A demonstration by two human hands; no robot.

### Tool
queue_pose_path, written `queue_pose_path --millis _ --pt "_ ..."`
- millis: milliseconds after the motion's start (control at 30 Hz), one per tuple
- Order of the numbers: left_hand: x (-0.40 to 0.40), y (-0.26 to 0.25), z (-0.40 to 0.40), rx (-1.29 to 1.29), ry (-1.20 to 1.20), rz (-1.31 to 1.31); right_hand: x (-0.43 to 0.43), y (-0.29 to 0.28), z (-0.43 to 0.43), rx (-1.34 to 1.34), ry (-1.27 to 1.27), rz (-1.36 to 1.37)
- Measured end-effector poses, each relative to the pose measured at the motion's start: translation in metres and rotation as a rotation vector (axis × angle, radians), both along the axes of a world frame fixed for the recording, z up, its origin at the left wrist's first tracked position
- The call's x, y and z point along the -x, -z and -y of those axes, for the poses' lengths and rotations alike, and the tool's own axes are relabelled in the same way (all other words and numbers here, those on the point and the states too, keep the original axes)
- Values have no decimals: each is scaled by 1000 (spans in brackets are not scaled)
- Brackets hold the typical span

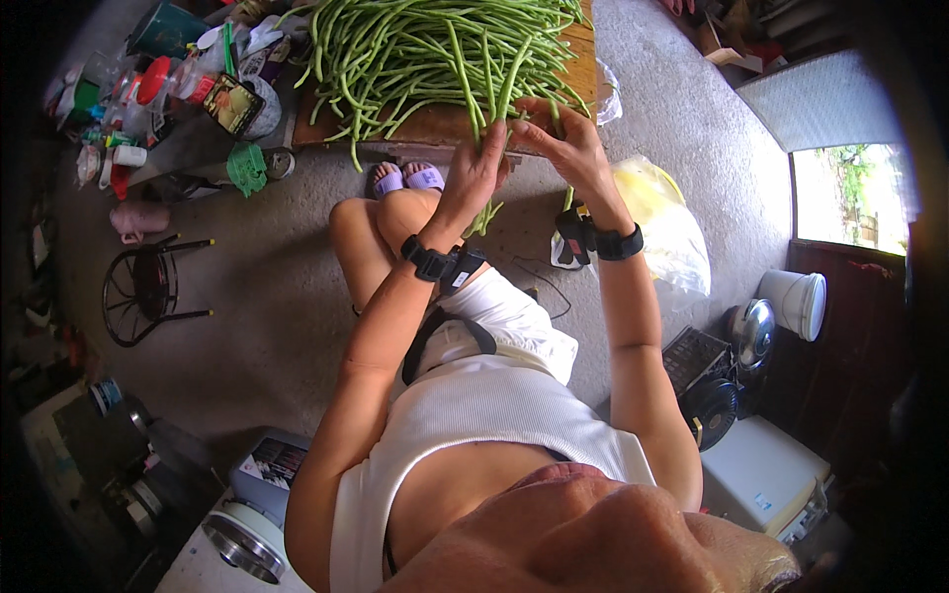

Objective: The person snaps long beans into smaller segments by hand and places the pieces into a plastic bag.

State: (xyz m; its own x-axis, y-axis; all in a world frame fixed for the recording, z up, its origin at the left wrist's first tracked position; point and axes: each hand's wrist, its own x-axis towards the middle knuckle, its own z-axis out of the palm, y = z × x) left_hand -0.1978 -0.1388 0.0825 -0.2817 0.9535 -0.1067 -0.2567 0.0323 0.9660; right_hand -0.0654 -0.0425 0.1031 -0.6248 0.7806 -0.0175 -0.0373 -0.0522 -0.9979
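Several green yardlong beans point(511, 78) stand up out of my left hand point(478, 167), which is closed around them. Their lower ends point(485, 220) hang out beneath that hand. Close beside it, my right hand point(569, 144) has its thumb and fingertips near the held beans. One bean point(569, 199) runs through the right hand and shows below the palm; the exact grip is partly hidden by the fingers. A large heap of yardlong beans point(415, 63) covers most of the wooden table point(326, 133) before me, some drooping over its near edge.
Left of the table lies a clutter of jars and bottles, with a phone point(233, 106) among them. A small black metal-framed chair point(152, 285) is on the left. On the right are a plastic bag point(663, 222), a white bucket point(792, 304) and a black crate point(693, 359).
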Motion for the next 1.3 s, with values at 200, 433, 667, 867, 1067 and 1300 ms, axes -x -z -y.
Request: queue_pose_path --millis 200,433,667,867,1067,1300 --pt "11 -2 3 -44 10 -148 -9 -14 2 -30 15 -59" --pt "14 -10 4 -114 24 -93 -15 -24 -6 -268 -21 60" --pt "15 -20 9 -78 32 -129 -20 -21 -10 -314 -58 59" --pt "15 -12 6 -250 -3 -255 -14 -45 -4 -658 -72 412" --pt "21 -13 13 -179 49 -349 -19 -46 -6 -849 -176 494" --pt "47 -21 18 91 67 -157 -18 -51 0 -818 -200 579"
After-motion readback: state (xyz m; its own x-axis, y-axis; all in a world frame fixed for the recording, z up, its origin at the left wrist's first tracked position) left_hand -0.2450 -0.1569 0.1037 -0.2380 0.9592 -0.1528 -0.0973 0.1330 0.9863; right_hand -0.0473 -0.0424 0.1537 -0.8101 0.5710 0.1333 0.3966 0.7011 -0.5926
